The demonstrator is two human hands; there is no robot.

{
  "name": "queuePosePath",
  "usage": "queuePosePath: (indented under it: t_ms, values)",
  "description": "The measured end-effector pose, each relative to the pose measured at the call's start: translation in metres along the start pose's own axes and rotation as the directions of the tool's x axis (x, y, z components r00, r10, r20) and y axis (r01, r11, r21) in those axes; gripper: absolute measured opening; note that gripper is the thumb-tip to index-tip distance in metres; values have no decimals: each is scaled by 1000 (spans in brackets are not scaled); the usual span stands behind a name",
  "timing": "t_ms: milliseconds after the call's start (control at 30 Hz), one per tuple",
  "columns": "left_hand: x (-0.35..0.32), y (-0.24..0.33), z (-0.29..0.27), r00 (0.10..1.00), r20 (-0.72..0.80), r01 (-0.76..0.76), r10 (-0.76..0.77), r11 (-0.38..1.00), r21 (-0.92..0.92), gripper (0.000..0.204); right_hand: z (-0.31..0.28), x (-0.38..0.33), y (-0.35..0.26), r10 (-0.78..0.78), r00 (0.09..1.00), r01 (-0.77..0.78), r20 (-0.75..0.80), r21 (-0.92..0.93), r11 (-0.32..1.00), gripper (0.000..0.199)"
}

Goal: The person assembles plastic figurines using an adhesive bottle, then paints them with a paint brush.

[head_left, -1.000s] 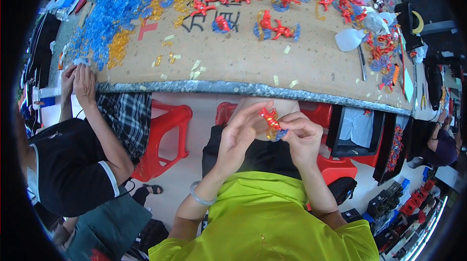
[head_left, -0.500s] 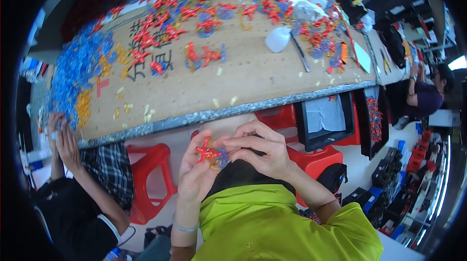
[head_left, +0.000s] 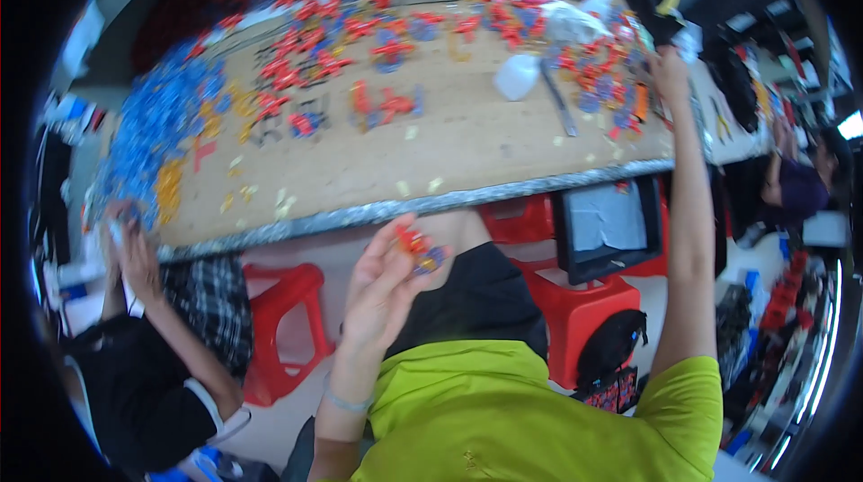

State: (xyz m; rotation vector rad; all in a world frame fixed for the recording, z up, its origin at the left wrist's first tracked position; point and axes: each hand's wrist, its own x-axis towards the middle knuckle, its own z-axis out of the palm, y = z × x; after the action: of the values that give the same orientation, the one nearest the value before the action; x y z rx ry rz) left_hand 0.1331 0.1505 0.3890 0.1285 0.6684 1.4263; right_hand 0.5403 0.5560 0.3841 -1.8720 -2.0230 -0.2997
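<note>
Below the worktop (head_left: 503, 145) edge, the left hand (head_left: 382, 289) pinches a small red-and-blue plastic toy piece (head_left: 421, 251) in a light fingertip grip that could slip while the right hand (head_left: 670, 68), closure unclear, stretches toward far parts.

The small red and blue toy (head_left: 419, 248) in the left hand (head_left: 382, 289) is blurred, its shape unclear. The right hand (head_left: 670, 68), far along the table (head_left: 467, 154), is smeared; its grip cannot be read.
</note>
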Motion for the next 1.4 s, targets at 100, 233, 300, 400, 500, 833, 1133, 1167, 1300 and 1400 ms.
queuePosePath:
  t_ms: [100,233,300,400,500,833,1133,1167,1300,1400]
  values:
    - [5,0,5,1000,-13,2,-2,1000,-10,46,29,11,40,-41,998,45,51,-90,995,29]
    - [2,1,-1,996,-66,-58,62,996,70,45,10,13,54,-81,996,75,-46,-121,990,40]
    - [1,2,-7,990,-95,-87,101,987,137,44,-61,-4,2,-119,971,109,-208,-61,992,44]
    - [1,6,-11,985,-142,-83,102,988,131,43,-147,-41,-40,15,949,136,-313,453,881,43]
    - [5,9,-13,992,-123,-21,28,998,55,44,-214,-95,-64,-68,984,162,-163,986,-27,38]
    - [-4,6,-14,951,-102,-223,292,875,429,53,-170,-222,-244,-447,894,-294,-10,740,-605,21]
    - [-16,9,-8,906,-90,-304,414,783,543,53,-151,-236,-255,-429,901,-87,-55,948,-305,29]
    - [-17,11,-9,904,-99,-305,416,790,532,52,-153,-233,-250,-294,937,133,-186,973,-190,29]
    - [-15,8,-10,915,-130,-269,383,815,513,49,-159,-222,-224,-95,875,482,-474,844,233,26]
    - [-11,0,3,935,-144,-221,325,848,482,48,-157,-240,-252,-347,839,532,-420,766,360,15]
